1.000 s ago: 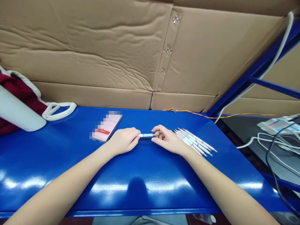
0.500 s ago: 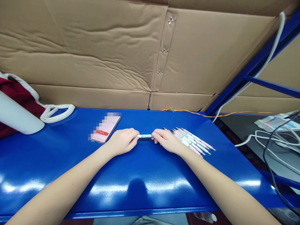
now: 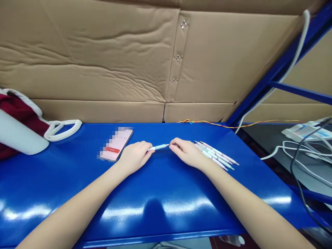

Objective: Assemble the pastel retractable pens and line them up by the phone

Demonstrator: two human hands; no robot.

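My left hand is closed round the white rear part of a pen. The pen's light-blue front part sticks out to the right, tilted slightly upward, ending in a thin dark tip. At that tip is my right hand, its thumb and fingers curled together; whether they pinch the tip or some small part is hidden. Just behind and right of my right hand lies a bunch of pens in white, pink and pale green, side by side on the blue table.
A phone with a lit screen lies left of my left hand. Further left are a white cylinder and a dark red bag with white straps. Cardboard lines the back. White cables and a blue frame stand right.
My right hand has shifted slightly right along the pen, baring its thin tip. The pen now tilts upward to the right. My left hand keeps its grip.
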